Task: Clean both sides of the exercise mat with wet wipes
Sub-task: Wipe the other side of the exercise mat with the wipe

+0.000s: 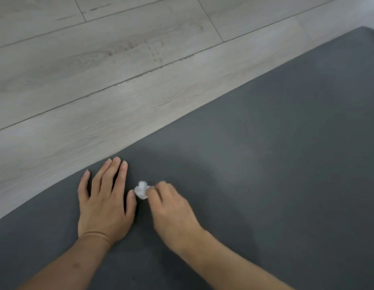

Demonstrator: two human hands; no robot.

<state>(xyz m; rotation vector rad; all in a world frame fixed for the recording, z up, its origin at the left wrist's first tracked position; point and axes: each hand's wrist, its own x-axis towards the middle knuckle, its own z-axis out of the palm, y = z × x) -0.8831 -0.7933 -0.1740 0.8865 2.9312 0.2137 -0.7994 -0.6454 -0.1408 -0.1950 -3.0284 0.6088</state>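
A dark grey exercise mat (265,153) lies flat on the floor and fills the lower right of the view. My left hand (104,201) rests palm down on the mat near its long edge, fingers spread, holding nothing. Just to its right, my right hand (171,208) pinches a small crumpled white wet wipe (141,190) against the mat surface. The right hand is blurred by motion. A lighter smear on the mat runs up and to the right of the wipe.
Pale grey wood-look floor planks (98,70) cover the upper left, beyond the mat's long edge. The mat's rounded far corner (365,30) shows at the upper right.
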